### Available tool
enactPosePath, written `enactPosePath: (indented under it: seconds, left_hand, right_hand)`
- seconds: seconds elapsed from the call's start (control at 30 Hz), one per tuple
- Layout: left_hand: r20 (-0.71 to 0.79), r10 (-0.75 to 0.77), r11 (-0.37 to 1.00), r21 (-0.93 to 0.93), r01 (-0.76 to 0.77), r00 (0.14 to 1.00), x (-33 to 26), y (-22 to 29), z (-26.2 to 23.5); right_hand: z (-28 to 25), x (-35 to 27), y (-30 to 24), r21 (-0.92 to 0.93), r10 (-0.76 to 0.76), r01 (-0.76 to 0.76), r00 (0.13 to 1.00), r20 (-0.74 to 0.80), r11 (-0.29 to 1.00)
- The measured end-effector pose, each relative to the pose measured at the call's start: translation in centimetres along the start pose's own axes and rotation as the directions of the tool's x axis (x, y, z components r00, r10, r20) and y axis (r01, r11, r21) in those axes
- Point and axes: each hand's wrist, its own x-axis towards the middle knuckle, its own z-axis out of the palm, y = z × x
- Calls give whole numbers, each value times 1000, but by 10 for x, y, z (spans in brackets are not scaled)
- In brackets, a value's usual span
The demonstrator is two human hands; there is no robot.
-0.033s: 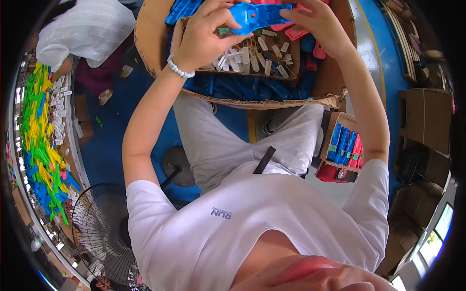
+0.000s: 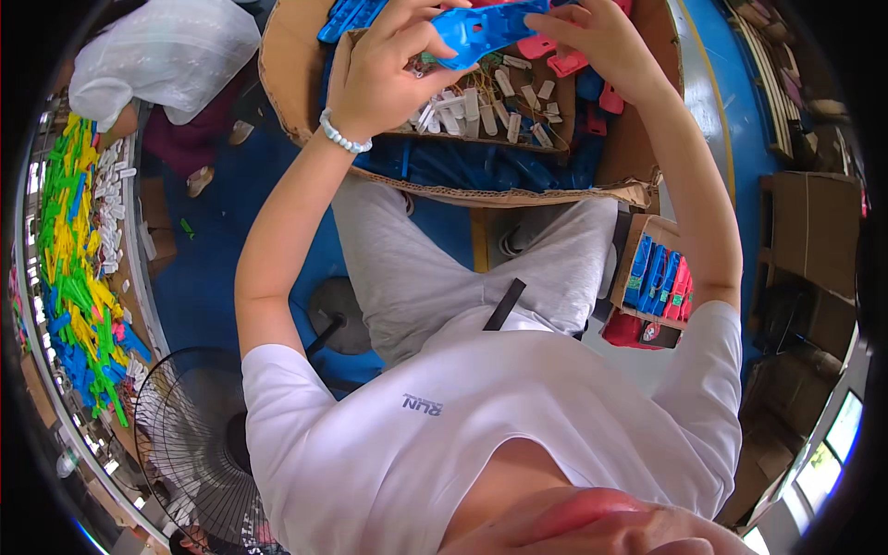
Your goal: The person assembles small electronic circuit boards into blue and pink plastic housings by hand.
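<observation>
My left hand (image 2: 390,69) is closed on the left end of a blue plastic shell (image 2: 490,35), a long hollow piece with its inside facing up. My right hand (image 2: 606,44) pinches the shell's right end between thumb and fingers, though some fingertips are cut off by the top edge. Both hands are above a small open carton (image 2: 442,146) holding white plastic pieces (image 2: 472,109) with thin wires. That carton rests inside a larger cardboard box (image 2: 287,79), among blue parts (image 2: 481,166) and red parts (image 2: 610,97).
By my right thigh stands a small carton (image 2: 627,242) with blue and red assembled pieces in it. A fan (image 2: 194,435) is at the lower left. On the left, a bench carries green, yellow and blue parts (image 2: 79,277). Another person (image 2: 166,60) is at the upper left.
The blue shell has tilted, its right end rising a little. My right hand has shifted slightly up along with it; both hands keep their hold.
</observation>
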Motion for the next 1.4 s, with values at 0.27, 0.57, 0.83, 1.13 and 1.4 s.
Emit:
enactPosePath:
  seconds: [0.27,0.57,0.83,1.13,1.4]
  left_hand:
    - [16,-22,951,-307,26,1000,-49,-13,-26]
    - [182,-772,503,-409,761,609,-80,-22,-46]
    - [-115,-849,350,-854,385,516,-90,33,-64]
    - [-287,-795,529,-760,378,534,-86,24,-45]
    - [-444,-572,796,-502,338,690,-37,1,1]
  right_hand:
    - [37,55,-1,-404,-182,180,983,35,897]
    - [103,89,3,-268,-474,506,863,176,820]
    - [138,142,201,-638,-348,439,897,271,633]
    - [109,126,117,-431,-507,514,850,143,741]
    - [76,52,18,-200,-465,464,884,48,863]
